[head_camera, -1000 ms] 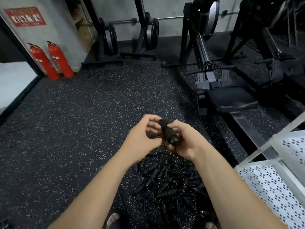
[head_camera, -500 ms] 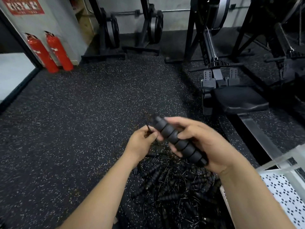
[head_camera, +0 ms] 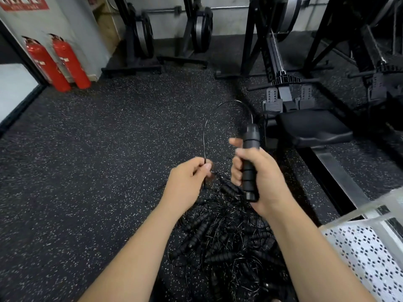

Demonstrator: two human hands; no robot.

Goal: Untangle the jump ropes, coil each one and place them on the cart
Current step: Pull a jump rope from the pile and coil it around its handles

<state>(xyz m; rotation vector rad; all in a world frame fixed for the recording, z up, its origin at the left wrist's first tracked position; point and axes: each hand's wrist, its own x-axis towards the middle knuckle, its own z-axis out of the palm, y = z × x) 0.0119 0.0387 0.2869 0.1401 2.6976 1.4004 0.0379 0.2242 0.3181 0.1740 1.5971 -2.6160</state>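
Observation:
My right hand [head_camera: 259, 177] grips a black ribbed jump rope handle [head_camera: 250, 153], held upright above the floor. A thin black rope [head_camera: 226, 103] arches from the handle's top over to my left hand [head_camera: 189, 179], which pinches it between thumb and fingers. Below both hands lies a tangled pile of jump ropes [head_camera: 224, 243] with several black foam handles, spread on the speckled floor. The white perforated cart [head_camera: 366, 247] shows at the lower right corner, with nothing visible on it.
A rowing machine with a black seat [head_camera: 311, 127] stands just right of my hands. Weight racks [head_camera: 141, 40] line the back wall. Two red fire extinguishers [head_camera: 58, 64] stand at the far left. The dark speckled rubber floor [head_camera: 98, 149] stretches to the left.
My right hand has turned the handle from tilted to upright. My left hand has slid along the rope away from the handle, so an arch of rope now stands between the hands.

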